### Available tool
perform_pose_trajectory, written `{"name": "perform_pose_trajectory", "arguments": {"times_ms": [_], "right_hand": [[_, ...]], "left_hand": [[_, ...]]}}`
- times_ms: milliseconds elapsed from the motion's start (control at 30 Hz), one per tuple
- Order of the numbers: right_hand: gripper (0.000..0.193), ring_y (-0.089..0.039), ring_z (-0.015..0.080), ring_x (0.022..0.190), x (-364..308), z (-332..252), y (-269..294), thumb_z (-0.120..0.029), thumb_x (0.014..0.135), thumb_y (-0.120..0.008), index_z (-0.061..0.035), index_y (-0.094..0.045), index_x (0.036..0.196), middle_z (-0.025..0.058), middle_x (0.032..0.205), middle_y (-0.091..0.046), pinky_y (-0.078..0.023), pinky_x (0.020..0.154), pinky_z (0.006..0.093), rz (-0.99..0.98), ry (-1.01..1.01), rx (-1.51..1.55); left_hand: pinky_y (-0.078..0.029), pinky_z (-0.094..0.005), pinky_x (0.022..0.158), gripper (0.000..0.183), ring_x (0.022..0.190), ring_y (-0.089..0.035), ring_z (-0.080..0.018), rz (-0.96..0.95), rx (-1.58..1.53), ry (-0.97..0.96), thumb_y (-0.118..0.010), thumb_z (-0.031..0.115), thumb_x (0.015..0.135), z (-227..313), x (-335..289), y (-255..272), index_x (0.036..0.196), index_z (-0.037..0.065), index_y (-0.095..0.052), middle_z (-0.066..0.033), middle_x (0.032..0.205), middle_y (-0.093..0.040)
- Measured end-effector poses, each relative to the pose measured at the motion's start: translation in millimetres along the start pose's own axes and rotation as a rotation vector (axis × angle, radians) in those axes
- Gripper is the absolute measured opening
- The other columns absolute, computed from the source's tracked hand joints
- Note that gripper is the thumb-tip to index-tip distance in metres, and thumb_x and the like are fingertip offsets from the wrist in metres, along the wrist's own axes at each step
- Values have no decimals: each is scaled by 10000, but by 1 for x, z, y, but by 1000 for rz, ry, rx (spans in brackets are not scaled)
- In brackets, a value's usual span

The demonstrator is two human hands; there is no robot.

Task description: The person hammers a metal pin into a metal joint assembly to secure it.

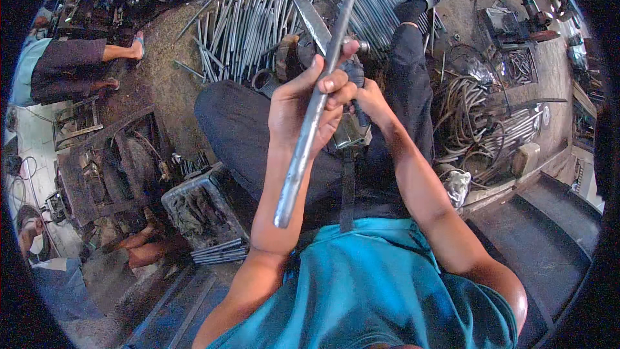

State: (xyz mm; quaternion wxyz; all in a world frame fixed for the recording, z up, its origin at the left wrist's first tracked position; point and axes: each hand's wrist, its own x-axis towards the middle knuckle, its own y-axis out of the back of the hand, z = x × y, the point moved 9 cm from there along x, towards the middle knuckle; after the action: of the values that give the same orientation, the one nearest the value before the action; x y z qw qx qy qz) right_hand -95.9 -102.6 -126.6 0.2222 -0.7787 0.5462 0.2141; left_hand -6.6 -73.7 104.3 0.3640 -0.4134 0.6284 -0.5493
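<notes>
- Head view: left grip [296,105] closed around a grey, round metal rod [305,145] slanting above the dark cloth trousers [236,129]
- Right grip [371,101] around a black cylindrical tool [353,72], partly hidden
- Thin grey metal rods [248,32] piled on the brown floor [165,55]

Two bare hands are in view, one left hand [292,105] and one right hand [371,99], with one metal rod [303,148] in the left and one flat metal bar [309,16] beyond it. Loose rods form two large piles, a left pile [242,39] and a right pile [381,10], each too dense to count, plus one small bundle [219,252]. At least two other people show, one upper-left person [61,68] and one lower-left person [68,287].
</notes>
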Motion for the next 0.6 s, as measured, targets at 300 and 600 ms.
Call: {"name": "perform_pose_trajectory", "arguments": {"times_ms": [300, 600], "right_hand": [[155, -559, 160, 510, -2, 1, 3, -82, 708, -647, -16, -580, 831, 56, 670, -587, -461, 458, 313, -4, -29, -50], [221, -584, 172, 514, 19, 19, 12, -108, 692, -660, -10, -576, 871, 71, 661, -602, -483, 471, 311, -30, 46, -55]], "left_hand": [[-439, -210, 446, 439, 730, -442, -178, 289, 162, -15, -455, 179, 970, 19, 17, 77, 1289, -103, -349, -88, 760, -496], [-429, -196, 442, 397, 698, -465, -161, 427, 224, 2, -490, 194, 958, 26, 22, 110, 1240, -76, -418, -58, 731, -496]]}}
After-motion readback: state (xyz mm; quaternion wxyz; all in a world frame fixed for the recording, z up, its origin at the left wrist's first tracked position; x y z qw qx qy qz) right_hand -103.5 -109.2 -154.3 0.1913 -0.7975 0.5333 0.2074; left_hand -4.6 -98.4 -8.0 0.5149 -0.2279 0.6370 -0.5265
